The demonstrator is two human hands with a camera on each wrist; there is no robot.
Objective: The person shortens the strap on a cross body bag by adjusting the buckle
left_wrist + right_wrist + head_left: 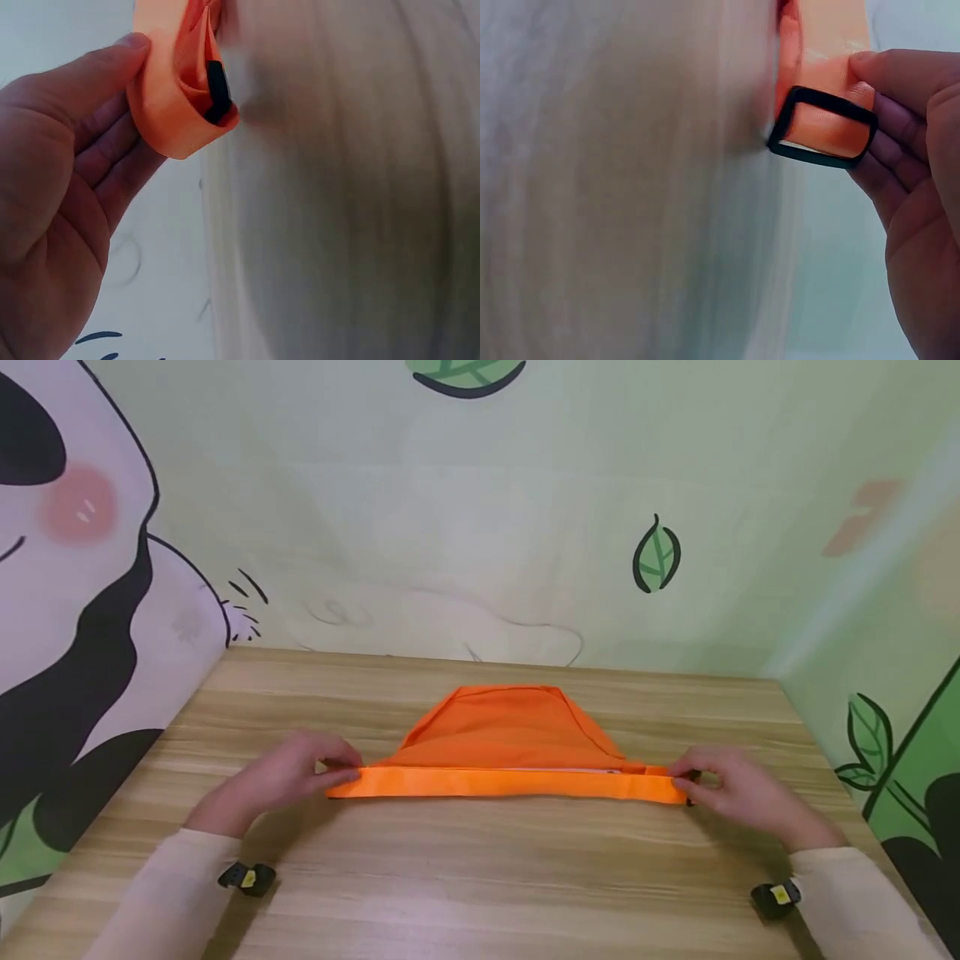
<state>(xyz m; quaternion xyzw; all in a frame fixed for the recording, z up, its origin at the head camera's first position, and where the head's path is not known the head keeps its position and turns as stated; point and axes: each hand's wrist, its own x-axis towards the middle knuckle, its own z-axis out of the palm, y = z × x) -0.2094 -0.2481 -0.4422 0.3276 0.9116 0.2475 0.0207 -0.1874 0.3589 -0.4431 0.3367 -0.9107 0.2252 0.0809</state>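
Observation:
An orange waist bag lies flat on the wooden table, its trapezoid pouch toward the wall. Along the pouch's near edge runs a wide orange strap, stretched straight from side to side. My left hand pinches the strap's left end between thumb and fingers; in the left wrist view the strap loops back there around a black piece. At the other end, my right hand pinches the strap beside a black rectangular slide buckle, which shows in the right wrist view.
The wooden table reaches back to a pale green wall painted with leaves. A painted panda covers the wall at the left. Both wrists carry small black devices over light sleeves.

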